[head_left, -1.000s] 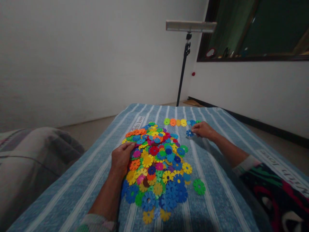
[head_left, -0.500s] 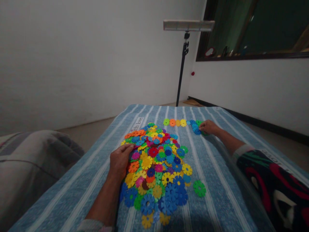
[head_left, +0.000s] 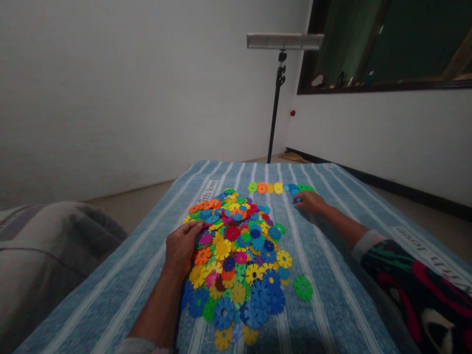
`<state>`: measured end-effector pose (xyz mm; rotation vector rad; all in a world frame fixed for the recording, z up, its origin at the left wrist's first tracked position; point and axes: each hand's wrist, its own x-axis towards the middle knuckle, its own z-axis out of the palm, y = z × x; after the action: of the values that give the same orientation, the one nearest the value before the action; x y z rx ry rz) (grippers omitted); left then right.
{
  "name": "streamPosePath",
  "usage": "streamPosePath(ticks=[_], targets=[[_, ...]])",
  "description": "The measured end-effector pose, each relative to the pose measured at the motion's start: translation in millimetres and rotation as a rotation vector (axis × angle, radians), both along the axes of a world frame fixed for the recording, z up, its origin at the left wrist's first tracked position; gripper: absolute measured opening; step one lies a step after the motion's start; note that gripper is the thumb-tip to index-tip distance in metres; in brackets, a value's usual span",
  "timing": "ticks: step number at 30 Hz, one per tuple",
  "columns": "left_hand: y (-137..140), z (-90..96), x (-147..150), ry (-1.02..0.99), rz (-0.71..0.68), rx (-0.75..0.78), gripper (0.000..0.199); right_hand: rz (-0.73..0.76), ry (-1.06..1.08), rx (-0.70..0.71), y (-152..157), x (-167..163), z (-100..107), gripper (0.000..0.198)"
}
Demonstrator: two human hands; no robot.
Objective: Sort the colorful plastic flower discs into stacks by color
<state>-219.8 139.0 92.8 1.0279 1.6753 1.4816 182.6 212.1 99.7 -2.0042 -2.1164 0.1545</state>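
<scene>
A heap of colourful plastic snowflake discs (head_left: pixel 221 249) lies on the striped cloth. My left hand (head_left: pixel 182 244) rests at the heap's left edge, fingers together, the tips by a magenta disc; whether they grip it is hidden. On the right, my right hand (head_left: pixel 310 202) is closed, with a bit of a blue disc (head_left: pixel 297 200) showing at its fingertips. Just beyond it runs a row of discs: a lime green one (head_left: pixel 252 187), an orange one (head_left: pixel 262 188), yellow ones (head_left: pixel 278 188), blue ones (head_left: pixel 293 189) and green ones (head_left: pixel 305 188).
A single green disc (head_left: pixel 303 288) lies apart, right of the heap. The blue striped cloth (head_left: pixel 342 265) covers the table. Behind it stands a lamp on a black pole (head_left: pixel 275 110), near a window (head_left: pixel 387 44). Grey fabric (head_left: pixel 55 265) bulges at the left.
My right hand has drawn back from the row's right end, toward me and slightly left, with blue at its fingertips; more green shows there. My left hand has stayed at the heap.
</scene>
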Motion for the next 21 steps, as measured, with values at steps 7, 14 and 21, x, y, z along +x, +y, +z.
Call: streamPosePath(ticks=[7, 14, 21], targets=[[-2, -0.2, 0, -0.009, -0.012, 0.017, 0.029, -0.028, -0.128, -0.049, -2, -4, -4, 0.031], [1, -3.8, -2, 0.004, -0.009, 0.016, 0.031, -0.044, -0.119, -0.049, -8, -4, -2, 0.032], [0, -0.3, -1, 0.006, -0.009, 0.011, 0.027, -0.129, 0.002, 0.020, -35, 2, -11, 0.033]])
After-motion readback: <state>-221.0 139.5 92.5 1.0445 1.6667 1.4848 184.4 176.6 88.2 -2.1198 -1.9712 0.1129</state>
